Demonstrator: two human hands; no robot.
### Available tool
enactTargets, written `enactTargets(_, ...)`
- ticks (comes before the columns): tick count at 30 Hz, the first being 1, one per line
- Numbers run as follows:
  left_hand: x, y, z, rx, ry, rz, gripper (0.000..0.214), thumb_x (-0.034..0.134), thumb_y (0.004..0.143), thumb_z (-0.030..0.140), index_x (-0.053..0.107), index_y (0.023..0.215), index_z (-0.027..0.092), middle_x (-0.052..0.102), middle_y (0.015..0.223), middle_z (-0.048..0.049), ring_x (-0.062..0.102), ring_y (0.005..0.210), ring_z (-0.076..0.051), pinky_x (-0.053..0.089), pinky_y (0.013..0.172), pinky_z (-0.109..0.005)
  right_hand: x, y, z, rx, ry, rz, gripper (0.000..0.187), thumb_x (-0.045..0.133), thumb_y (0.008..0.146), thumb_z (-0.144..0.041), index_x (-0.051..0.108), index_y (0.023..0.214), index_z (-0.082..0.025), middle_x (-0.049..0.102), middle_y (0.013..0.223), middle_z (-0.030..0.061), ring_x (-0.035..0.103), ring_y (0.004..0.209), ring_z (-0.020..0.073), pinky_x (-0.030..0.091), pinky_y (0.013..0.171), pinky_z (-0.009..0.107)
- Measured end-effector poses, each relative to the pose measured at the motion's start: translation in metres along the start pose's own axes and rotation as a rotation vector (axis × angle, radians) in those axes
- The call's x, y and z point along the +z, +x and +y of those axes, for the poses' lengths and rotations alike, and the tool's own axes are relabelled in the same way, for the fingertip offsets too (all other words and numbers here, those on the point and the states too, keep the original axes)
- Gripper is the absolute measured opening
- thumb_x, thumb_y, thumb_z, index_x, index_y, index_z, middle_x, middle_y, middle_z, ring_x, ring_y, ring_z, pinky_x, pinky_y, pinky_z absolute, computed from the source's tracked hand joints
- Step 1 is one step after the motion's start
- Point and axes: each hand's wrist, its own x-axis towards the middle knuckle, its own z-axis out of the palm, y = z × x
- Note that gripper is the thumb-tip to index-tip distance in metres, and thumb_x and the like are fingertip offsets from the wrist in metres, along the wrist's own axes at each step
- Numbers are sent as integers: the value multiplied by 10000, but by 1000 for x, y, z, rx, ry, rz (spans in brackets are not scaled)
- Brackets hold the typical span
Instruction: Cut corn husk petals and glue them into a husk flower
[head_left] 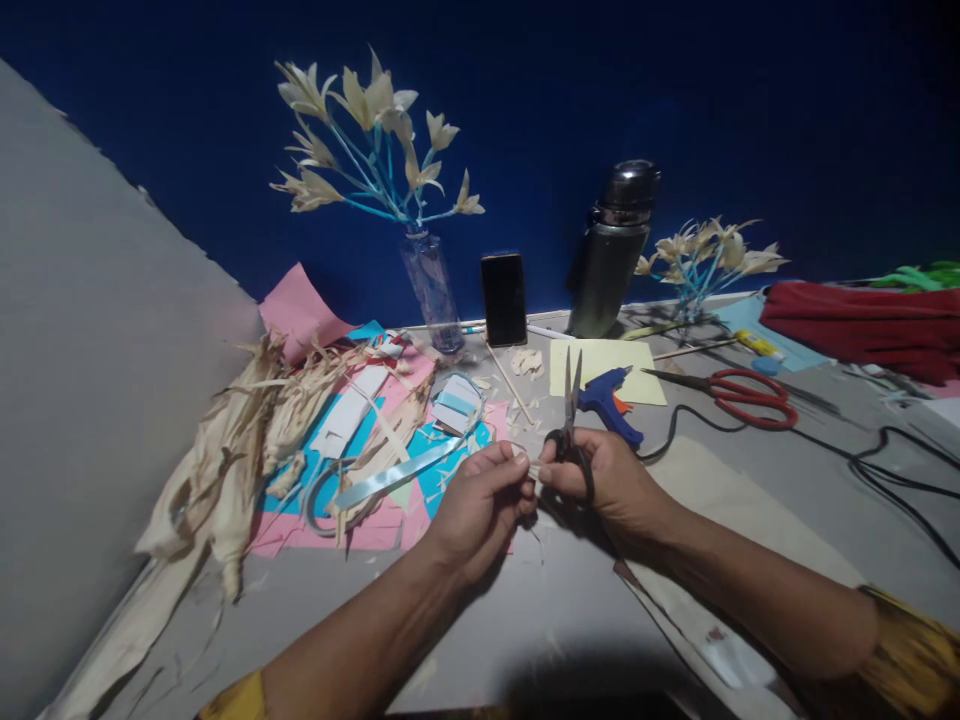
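My left hand [480,510] is closed in a pinch on a thin pale strip [534,467], which looks like dried corn husk. My right hand [619,485] has its fingers through the handles of small black-handled scissors [572,395]. Their blades point up and away from me, slightly parted. The right thumb and fingertips come up close to the strip's other end; whether they grip it too is hard to make out. Just beyond the right hand lies a blue glue gun [613,402], partly on a pale yellow sheet [637,360].
Dried corn husks [240,450] and pink and blue paper cover the left side, with a light-blue ribbon [405,468]. Behind stand a glass vase [435,290] of husk flowers, a phone [504,300] and a flask [611,260]. Red-handled scissors [750,400] and a black cable [885,470] lie right.
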Motion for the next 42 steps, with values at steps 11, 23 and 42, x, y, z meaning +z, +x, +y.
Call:
enactTargets(11, -1, -1, 4, 94, 96, 7, 214, 789, 703, 226, 591, 705, 145, 567, 610, 16, 544, 571, -91, 427, 556, -194, 1, 0, -3, 7, 7, 57, 358, 873, 635, -345, 627, 818, -160, 571, 578, -47, 453, 459, 80, 329, 459, 216)
enactTargets(23, -2, -2, 5, -21, 184, -7, 156, 706, 612, 148, 580, 701, 166, 619, 628, -12, 568, 570, -117, 391, 536, -211, -10, 7, 4, -41, 74, 101, 320, 831, 662, -291, 644, 888, -162, 525, 595, -66, 425, 496, 85, 316, 484, 225)
enactTargets(42, 1, 0, 11, 186, -38, 150, 278, 828, 674, 258, 573, 742, 171, 575, 626, 26, 546, 579, -96, 439, 569, -201, -5, 1, 19, 69, -140, -306, 588, 692, 762, -725, 583, 784, -147, 490, 629, -24, 362, 542, 87, 271, 499, 225)
